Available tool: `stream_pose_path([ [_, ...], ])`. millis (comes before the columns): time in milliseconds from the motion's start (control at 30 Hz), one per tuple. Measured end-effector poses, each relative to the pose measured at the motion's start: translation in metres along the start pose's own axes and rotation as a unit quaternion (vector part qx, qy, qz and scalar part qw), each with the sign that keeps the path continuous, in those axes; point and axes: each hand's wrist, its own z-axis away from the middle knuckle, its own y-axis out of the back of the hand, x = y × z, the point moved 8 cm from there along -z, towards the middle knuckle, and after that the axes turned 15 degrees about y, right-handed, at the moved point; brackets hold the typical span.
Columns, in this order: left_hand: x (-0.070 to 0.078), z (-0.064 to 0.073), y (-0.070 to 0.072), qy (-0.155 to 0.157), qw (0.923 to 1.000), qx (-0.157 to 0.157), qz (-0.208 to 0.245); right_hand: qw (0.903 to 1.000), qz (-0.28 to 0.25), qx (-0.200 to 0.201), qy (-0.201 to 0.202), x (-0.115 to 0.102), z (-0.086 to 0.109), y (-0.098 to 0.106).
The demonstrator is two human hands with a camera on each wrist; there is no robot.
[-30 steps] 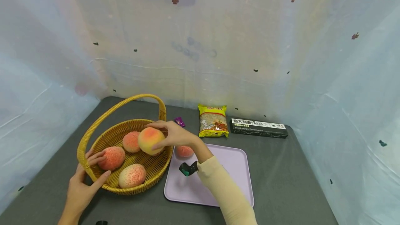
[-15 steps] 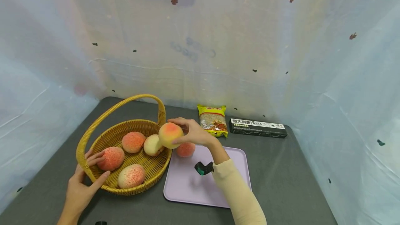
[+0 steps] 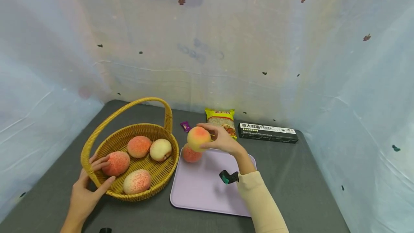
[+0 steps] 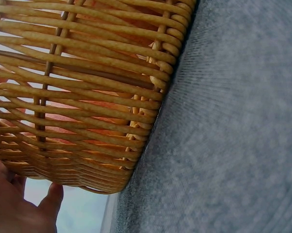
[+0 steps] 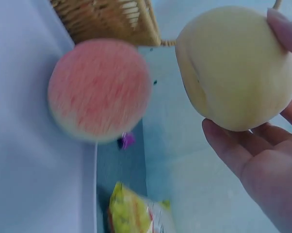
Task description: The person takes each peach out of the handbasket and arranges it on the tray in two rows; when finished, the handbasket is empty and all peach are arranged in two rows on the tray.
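My right hand [image 3: 223, 140] holds a yellow peach with an orange-red blush [image 3: 198, 138] between thumb and fingers, above the far left corner of a lilac tray [image 3: 210, 193]. The right wrist view shows this peach's pale underside [image 5: 233, 68]. Behind and below it, a pinkish-red peach [image 3: 191, 155] sits on the tray. With its fingers over the left rim, my left hand [image 3: 83, 195] grips a yellow wicker basket [image 3: 174, 146]. Inside lie two reddish peaches [image 3: 139, 146], a speckled one [image 3: 137, 182] and a pale one [image 3: 160, 150]. The left fingers partly cover one reddish peach.
Behind the tray lie a yellow food packet [image 3: 223, 118] and a small purple wrapper [image 3: 185, 126]. A long black pasta box [image 3: 267, 132] lies at the back right. The basket's tall handle [image 3: 129, 105] arches over it. Sheeting hangs behind and beside the grey table [image 3: 291, 190].
My right hand has carried the yellow peach right, from over the basket to over the tray, uncovering the pale peach in the basket. The left hand stays on the rim.
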Motion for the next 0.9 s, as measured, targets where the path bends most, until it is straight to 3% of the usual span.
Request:
stream_pose_path([
  [467, 0.001, 0.000, 0.000, -0.009, 1.0000, -0.004, 0.002, 0.9985, 0.024, 0.029, -0.040, 0.021, 0.038, 0.028],
  [900, 0.000, 0.000, -0.001, -0.009, 0.9999, -0.008, 0.012, 0.9965, 0.028, 0.033, -0.072, 0.038, 0.064, 0.030],
])
